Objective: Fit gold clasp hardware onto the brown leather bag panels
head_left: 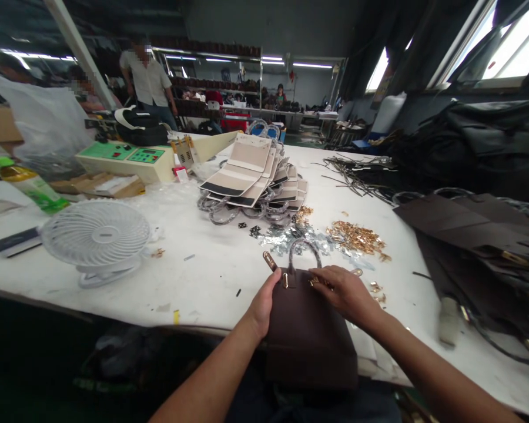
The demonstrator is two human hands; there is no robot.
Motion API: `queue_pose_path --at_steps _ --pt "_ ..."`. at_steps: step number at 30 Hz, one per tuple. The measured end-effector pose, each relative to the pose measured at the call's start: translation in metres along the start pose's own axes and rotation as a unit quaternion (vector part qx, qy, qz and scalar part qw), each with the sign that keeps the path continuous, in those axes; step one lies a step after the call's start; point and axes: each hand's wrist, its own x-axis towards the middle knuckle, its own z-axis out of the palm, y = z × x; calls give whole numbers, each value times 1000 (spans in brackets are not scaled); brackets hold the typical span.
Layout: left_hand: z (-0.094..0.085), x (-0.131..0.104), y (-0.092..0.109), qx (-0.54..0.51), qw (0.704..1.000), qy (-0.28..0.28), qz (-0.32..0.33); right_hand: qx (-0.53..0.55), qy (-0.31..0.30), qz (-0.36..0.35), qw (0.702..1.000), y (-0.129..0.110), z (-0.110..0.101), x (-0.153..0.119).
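Note:
A dark brown handbag panel [308,329] leans at the table's front edge in front of me, with a plastic-wrapped handle [305,244] arching from its top. My left hand [264,302] grips its upper left edge, thumb on the front near a gold clasp [285,280]. A strap tab with a gold plate [270,260] sticks out above that thumb. My right hand [341,289] is at the upper right, its fingers curled over a second gold fitting [312,282], which they partly cover. Beyond the handle lie loose silver metal plates [282,238] and a heap of gold fittings [357,237].
Beige bag panels [247,164] with wrapped handles are stacked ahead. A white fan [99,235], a bottle [30,185] and a green-topped machine [127,158] stand left. Dark brown panels [476,229] and black cords [357,176] lie right. A person [147,79] stands in the background.

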Motion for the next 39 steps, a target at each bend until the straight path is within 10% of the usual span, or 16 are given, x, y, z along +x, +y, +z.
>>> queue_pose_path --at_steps 7,31,39 --pt "-2 0 1 -9 1000 -7 -7 109 5 85 990 3 0 1" --pt "0 1 1 -14 1000 3 9 -191 -138 -125 964 -21 -18 28" --pt "-1 1 -1 -9 999 23 28 -12 -122 -39 992 -8 -15 21"
